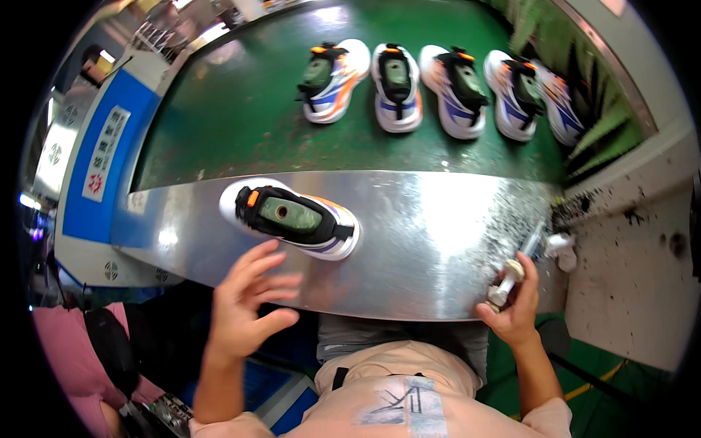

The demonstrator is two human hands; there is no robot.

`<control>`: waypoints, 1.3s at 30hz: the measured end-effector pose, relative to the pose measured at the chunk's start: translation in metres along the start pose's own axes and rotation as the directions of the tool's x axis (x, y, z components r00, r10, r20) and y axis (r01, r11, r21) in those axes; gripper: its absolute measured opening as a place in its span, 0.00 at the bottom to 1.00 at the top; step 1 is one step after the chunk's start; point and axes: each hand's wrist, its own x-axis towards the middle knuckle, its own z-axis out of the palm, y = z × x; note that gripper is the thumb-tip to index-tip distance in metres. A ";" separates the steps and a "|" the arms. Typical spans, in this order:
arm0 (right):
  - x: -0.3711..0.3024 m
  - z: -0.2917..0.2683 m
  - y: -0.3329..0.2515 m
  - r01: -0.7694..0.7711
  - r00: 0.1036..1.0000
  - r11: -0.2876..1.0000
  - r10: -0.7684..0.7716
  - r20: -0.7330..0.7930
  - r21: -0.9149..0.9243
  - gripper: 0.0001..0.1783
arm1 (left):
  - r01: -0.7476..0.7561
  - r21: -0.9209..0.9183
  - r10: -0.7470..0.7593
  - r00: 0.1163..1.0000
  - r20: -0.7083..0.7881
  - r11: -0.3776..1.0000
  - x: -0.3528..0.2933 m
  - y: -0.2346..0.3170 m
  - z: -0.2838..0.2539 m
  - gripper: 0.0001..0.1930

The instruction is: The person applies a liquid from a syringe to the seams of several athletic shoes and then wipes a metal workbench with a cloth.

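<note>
A white sneaker [330, 248] with blue and orange side markings and black upper parts lies on the metal table, toe to the left. A green shoe last [301, 216] with a round hole fills its opening. My left hand [252, 296] is just below the shoe, fingers spread, with nothing in it. At the right of the table, my right hand [517, 310] is closed around a metal tool [505, 285]. This tool has a pale collar, a shiny shaft and a long greyish end pointing away from me; its exact kind cannot be made out.
Several similar sneakers [398, 87] with lasts inside stand in a row on the green belt [234, 117] beyond the metal table [409, 241]. A crumpled white piece [562, 252] and dark debris lie by the right wall [621, 277]. A person in pink [69, 350] is at lower left.
</note>
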 end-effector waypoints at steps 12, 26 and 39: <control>-0.031 -0.015 -0.045 -0.083 0.976 0.989 0.055 0.210 0.126 0.52 | -0.705 0.694 0.582 0.629 0.516 0.147 0.066 0.015 0.033 0.28; 0.001 0.013 -0.018 -0.171 0.984 0.952 0.154 0.085 0.255 0.52 | -0.711 0.686 0.605 0.616 0.504 0.154 0.018 -0.006 0.049 0.18; 0.043 0.039 -0.056 -0.300 0.936 0.862 0.184 0.299 0.409 0.53 | -0.670 0.716 0.576 0.670 0.469 0.196 0.021 0.013 0.059 0.21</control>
